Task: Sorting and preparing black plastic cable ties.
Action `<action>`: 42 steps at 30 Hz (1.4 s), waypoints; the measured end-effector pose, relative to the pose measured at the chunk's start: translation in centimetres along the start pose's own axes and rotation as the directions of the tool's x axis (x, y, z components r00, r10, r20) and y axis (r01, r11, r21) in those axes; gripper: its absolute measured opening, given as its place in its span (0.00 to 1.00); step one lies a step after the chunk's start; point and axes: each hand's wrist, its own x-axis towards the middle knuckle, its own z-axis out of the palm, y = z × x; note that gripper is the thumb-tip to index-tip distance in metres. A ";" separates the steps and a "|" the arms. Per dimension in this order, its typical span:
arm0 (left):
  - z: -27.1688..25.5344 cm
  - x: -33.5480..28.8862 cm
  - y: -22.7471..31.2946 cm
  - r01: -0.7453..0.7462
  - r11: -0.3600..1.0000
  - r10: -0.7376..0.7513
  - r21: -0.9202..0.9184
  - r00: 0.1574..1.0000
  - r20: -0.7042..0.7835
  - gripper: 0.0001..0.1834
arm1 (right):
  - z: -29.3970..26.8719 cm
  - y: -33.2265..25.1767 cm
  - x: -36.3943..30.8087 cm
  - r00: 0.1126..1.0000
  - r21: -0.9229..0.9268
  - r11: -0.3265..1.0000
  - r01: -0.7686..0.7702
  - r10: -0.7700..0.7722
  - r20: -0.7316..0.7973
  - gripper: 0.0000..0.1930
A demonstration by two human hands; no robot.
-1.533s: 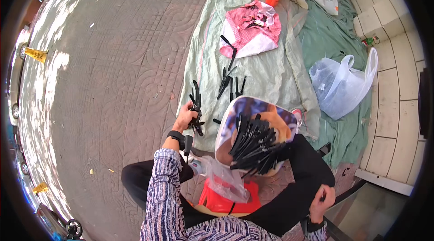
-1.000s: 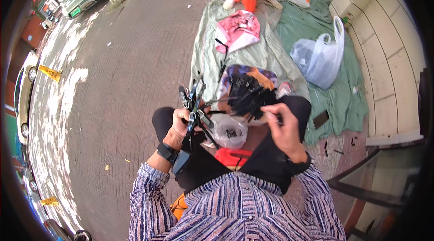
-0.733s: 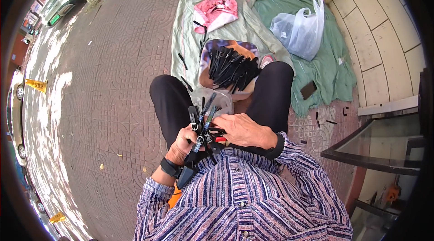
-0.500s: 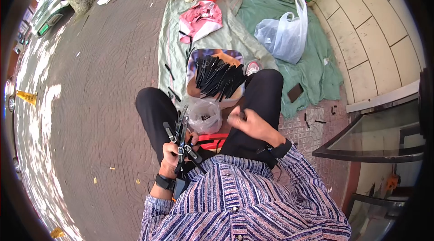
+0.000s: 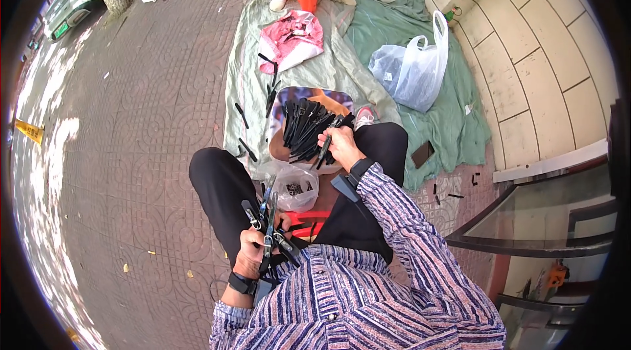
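**Two hands, two bundles of black pieces**

Several black plastic pieces (image 5: pixel 269 228) stood fanned in the left hand (image 5: pixel 253 251), whose grip was clenched around their lower ends, close to the striped shirt (image 5: pixel 355 297) and above the left thigh. The right hand (image 5: pixel 340 145) reached forward, its grip closed on one black piece (image 5: pixel 325 146) at the near edge of the heap of black pieces (image 5: pixel 303 128). That heap filled a tray (image 5: pixel 309 95) just ahead of the knees. Between the two hands sat a small clear bag (image 5: pixel 296 187) over something red. Farther out, loose black pieces (image 5: pixel 271 90) lay on the green cloth (image 5: pixel 342 67), with a pink bag (image 5: pixel 292 38) beyond them and a white plastic bag (image 5: pixel 414 67) to the right.
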 end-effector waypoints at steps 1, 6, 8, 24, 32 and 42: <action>0.1 0.3 0.0 0.002 1.000 -0.002 -0.006 1.000 0.003 0.17 | -0.4 0.2 0.7 1.000 -0.004 1.000 0.002 -0.002 -0.005 0.10; -0.4 0.2 0.2 0.039 0.999 -0.040 -0.005 0.999 -0.027 0.20 | -0.4 0.8 0.6 0.987 -0.019 0.987 0.161 -0.161 0.005 0.17; -0.4 0.3 0.2 0.042 0.999 -0.042 -0.011 0.999 -0.025 0.20 | -1.2 1.1 0.2 0.976 0.054 0.978 0.204 -0.207 0.072 0.21; 0.4 1.3 0.2 0.142 0.988 -0.140 0.055 0.990 -0.027 0.16 | 1.7 -1.8 -13.2 0.711 -0.379 0.925 0.035 0.243 0.660 0.16; 0.0 1.3 -0.2 0.161 0.980 -0.153 0.118 0.985 -0.076 0.30 | 4.0 -0.8 -16.8 0.697 -0.459 0.577 0.675 -0.295 0.654 0.12; 2.3 1.3 0.0 0.150 0.964 -0.107 0.219 0.975 -0.194 0.28 | 4.7 -3.1 -16.8 0.161 -0.161 0.016 0.987 -0.017 0.987 0.12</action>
